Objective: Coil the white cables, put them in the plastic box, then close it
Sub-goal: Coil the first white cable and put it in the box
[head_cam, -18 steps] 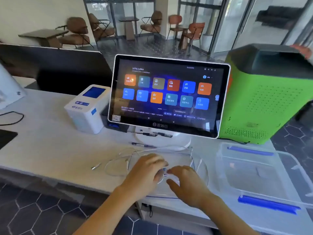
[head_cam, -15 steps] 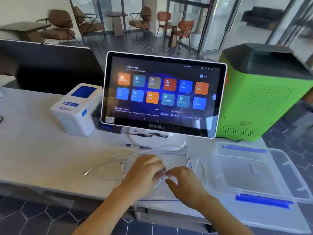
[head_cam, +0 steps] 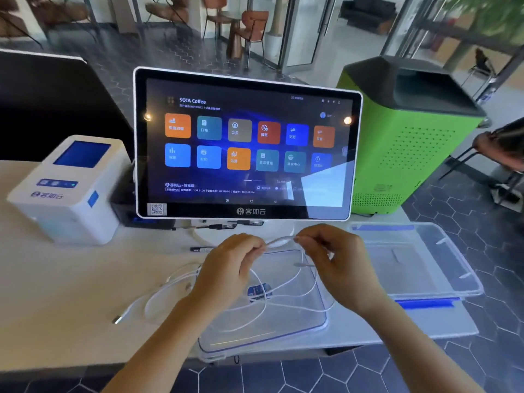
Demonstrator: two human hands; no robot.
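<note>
A clear plastic box (head_cam: pixel 321 324) with a blue rim sits at the table's front edge, open. Loose white cables (head_cam: pixel 286 287) lie across it and spill onto the table to its left, one plug end (head_cam: pixel 117 319) lying near the front. My left hand (head_cam: pixel 226 268) and my right hand (head_cam: pixel 337 259) are raised above the box, each pinching the same stretch of white cable, which arcs between them. The rest of that cable hangs down in loops into the box. The box's clear lid (head_cam: pixel 419 259) with blue latches lies to the right.
A large touchscreen terminal (head_cam: pixel 246 143) stands right behind the box. A white receipt printer (head_cam: pixel 71 188) sits at the left, a green machine (head_cam: pixel 402 137) at the right. A dark pen (head_cam: pixel 201 249) lies under the screen. The table's front edge runs just below the box.
Both hands have lifted from the box floor, taking a length of white cable up with them and drawing apart. The camera has moved closer and shifted right.
</note>
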